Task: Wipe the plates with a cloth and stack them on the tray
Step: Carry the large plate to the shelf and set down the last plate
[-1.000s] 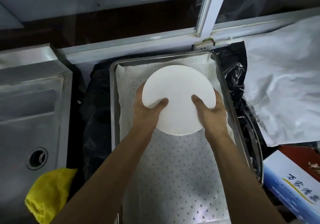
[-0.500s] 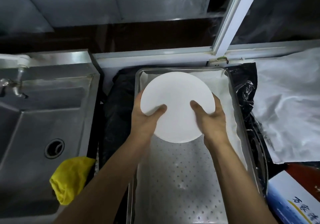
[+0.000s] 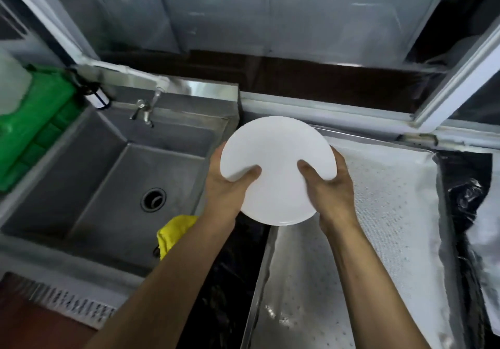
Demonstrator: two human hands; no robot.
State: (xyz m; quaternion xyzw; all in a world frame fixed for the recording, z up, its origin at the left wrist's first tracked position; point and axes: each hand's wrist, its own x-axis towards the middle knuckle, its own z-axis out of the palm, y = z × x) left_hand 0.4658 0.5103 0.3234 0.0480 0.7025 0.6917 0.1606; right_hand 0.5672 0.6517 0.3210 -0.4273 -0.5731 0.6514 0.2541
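Observation:
I hold a round white plate (image 3: pixel 276 156) in the air with both hands, over the left edge of the metal tray (image 3: pixel 259 281). My left hand (image 3: pixel 226 186) grips its lower left rim, thumb on top. My right hand (image 3: pixel 331 186) grips the lower right rim the same way. The tray is lined with a white dotted mat (image 3: pixel 389 208) and nothing else shows on it. A yellow cloth (image 3: pixel 173 231) lies on the sink's right rim, partly hidden under my left forearm.
A steel sink (image 3: pixel 108 186) with a drain and a tap (image 3: pixel 144 110) lies to the left. A green crate (image 3: pixel 32 129) stands at far left. Black plastic (image 3: pixel 465 186) borders the tray on the right. A window frame runs along the back.
The plate, held in both hands, has moved left from above the tray's middle to its left edge. My view has swung left, bringing the sink and green crate in.

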